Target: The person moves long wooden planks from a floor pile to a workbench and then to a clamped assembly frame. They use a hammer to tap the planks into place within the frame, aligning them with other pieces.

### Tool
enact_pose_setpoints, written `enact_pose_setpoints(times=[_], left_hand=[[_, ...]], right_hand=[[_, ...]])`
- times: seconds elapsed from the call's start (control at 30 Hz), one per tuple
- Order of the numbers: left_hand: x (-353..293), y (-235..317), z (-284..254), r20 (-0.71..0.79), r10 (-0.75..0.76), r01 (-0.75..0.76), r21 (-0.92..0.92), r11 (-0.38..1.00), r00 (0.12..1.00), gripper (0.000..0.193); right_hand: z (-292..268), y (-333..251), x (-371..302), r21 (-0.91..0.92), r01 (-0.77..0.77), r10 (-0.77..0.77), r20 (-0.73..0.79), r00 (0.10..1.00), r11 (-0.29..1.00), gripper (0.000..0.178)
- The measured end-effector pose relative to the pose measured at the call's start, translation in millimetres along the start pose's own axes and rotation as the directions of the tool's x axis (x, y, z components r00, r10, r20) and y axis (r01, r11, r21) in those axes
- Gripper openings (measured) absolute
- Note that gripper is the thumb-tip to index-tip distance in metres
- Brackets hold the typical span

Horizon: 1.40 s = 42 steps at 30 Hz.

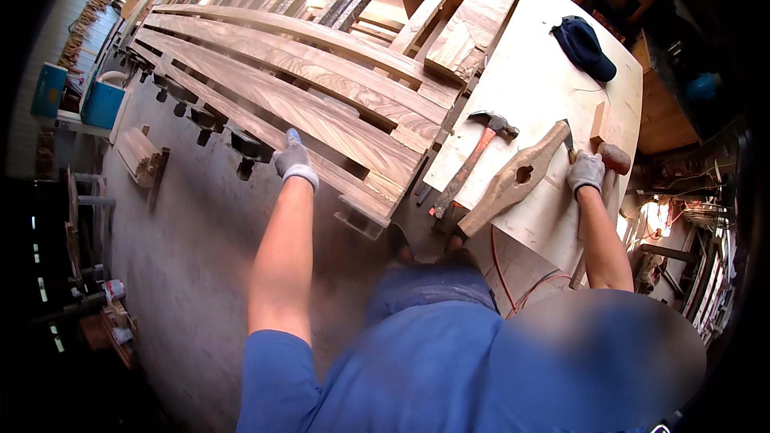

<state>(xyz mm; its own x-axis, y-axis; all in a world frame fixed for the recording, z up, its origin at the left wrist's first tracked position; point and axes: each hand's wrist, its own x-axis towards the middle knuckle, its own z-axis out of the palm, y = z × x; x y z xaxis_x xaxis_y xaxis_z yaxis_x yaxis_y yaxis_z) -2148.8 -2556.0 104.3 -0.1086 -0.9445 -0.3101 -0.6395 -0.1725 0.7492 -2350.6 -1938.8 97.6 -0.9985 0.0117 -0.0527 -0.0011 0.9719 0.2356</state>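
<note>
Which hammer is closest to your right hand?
The brown mallet, its rounded head just beside the right hand. The claw hammer, with its metal head, lies farther left, past the long wooden tool.

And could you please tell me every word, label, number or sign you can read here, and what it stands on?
No text can be read.
Red-and-white item, lower left: too small and blurred to read.
Teal box, far left: any print is too small.
Dark blue cap: no legible lettering.
Claw hammer and wooden slats: no legible marks.
</note>
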Motion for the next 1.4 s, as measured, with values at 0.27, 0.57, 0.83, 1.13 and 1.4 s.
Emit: enact_pose_setpoints(times=[0.27,0.57,0.83,1.13,1.4], left_hand=[[-28,12,16,-0.131,-0.017,0.015,-0.022,1.0,0.991,0.082],[-24,9,10,-0.157,-0.009,0.009,-0.001,1.0,0.987,0.083],[-27,13,18,-0.126,-0.007,0.009,0.022,1.0,0.992,0.086],[-21,6,19,-0.154,0.009,-0.002,0.048,0.999,0.988,0.083],[-25,11,18,-0.14,0.001,-0.001,-0.002,1.0,0.99,0.082]], right_hand=[[-37,17,8,0.404,-0.125,0.09,0.105,0.99,0.906,0.033],[-124,-115,-129,0.938,-0.078,-0.607,0.28,0.744,0.338,0.027],[-117,-195,-175,0.896,0.086,-0.708,0.281,0.648,0.435,0.044],[-125,-206,-171,0.924,0.085,-0.725,0.234,0.648,0.374,0.051],[-123,-205,-170,0.924,0.008,-0.716,0.292,0.635,0.383,0.048]])
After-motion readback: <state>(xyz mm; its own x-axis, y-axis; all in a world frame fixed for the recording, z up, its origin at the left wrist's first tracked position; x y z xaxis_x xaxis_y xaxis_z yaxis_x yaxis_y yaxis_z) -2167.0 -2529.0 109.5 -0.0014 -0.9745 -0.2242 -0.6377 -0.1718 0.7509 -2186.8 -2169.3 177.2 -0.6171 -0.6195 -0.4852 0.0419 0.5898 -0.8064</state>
